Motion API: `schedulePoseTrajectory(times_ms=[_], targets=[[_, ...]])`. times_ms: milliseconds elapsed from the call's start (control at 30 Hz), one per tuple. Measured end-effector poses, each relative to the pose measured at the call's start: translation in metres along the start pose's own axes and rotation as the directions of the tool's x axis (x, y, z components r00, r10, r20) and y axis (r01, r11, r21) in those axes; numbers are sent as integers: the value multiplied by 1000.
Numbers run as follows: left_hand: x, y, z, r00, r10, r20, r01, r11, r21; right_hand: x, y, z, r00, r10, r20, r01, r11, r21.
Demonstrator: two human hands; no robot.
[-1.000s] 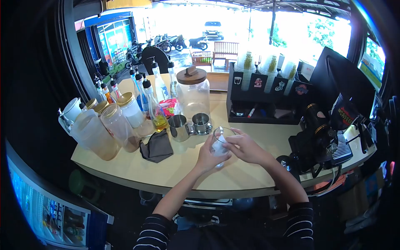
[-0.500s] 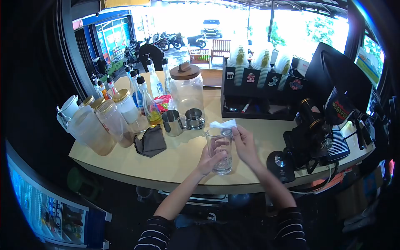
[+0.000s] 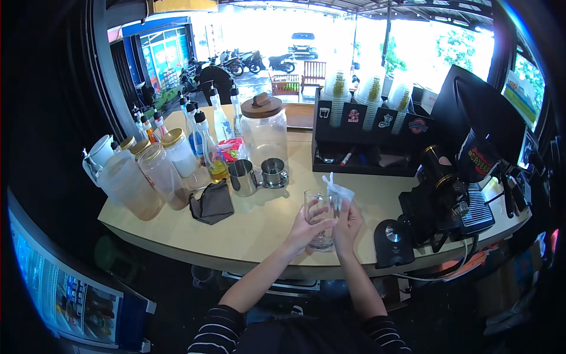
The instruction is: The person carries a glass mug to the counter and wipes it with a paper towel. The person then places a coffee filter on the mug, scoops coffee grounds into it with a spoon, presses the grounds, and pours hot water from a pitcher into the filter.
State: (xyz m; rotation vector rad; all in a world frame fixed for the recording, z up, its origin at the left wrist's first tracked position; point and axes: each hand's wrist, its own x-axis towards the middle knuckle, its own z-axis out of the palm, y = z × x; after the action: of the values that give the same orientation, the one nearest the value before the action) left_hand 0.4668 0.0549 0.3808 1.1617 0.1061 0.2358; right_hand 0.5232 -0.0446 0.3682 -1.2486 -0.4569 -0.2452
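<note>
My left hand (image 3: pixel 303 229) is wrapped round a clear drinking glass (image 3: pixel 320 239) near the counter's front edge. The glass is upright; whether its base rests on the counter I cannot tell. In my right hand (image 3: pixel 346 227) a white tissue (image 3: pixel 340 190) is pinched, its loose end sticking up beyond the fingers. This hand is at the right side of the glass, close to the wall. Farther back and to the left are two metal pitchers (image 3: pixel 243 179), and a dark folded cloth (image 3: pixel 213 203) lies left of them.
Plastic jugs (image 3: pixel 127 183), jars and pump bottles crowd the counter's left. A large lidded jar (image 3: pixel 263 138) stands behind the pitchers. At the back is a black cup holder (image 3: pixel 365 144) with stacked cups. An espresso machine (image 3: pixel 439 206) and black device (image 3: pixel 394 239) occupy the right.
The glass has shifted slightly right with my left hand. My right hand has moved lower, from the rim to the glass's side, and the tissue now stands off to the right.
</note>
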Motion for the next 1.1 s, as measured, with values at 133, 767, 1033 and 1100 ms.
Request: schedulePoseTrajectory(times_ms=[133, 767, 1033, 1100], targets=[[3, 1, -7, 987, -110, 119, 116, 992, -48, 3, -29, -3, 987, -98, -128, 95, 995, -26], [-1, 47, -15, 961, 199, 190, -258, 409, 875, 39, -54, -45, 985, -84, 154, 101, 989, -105], [-8, 64, -13, 943, 198, 267, -276, 20, 961, 29, -56, -33, 873, -91, 479, 302, 873, -384], [-6, 65, -17, 914, 223, 338, -346, -3, 938, 33, -65, -29, 855, -291, 430, 461, 806, -370]])
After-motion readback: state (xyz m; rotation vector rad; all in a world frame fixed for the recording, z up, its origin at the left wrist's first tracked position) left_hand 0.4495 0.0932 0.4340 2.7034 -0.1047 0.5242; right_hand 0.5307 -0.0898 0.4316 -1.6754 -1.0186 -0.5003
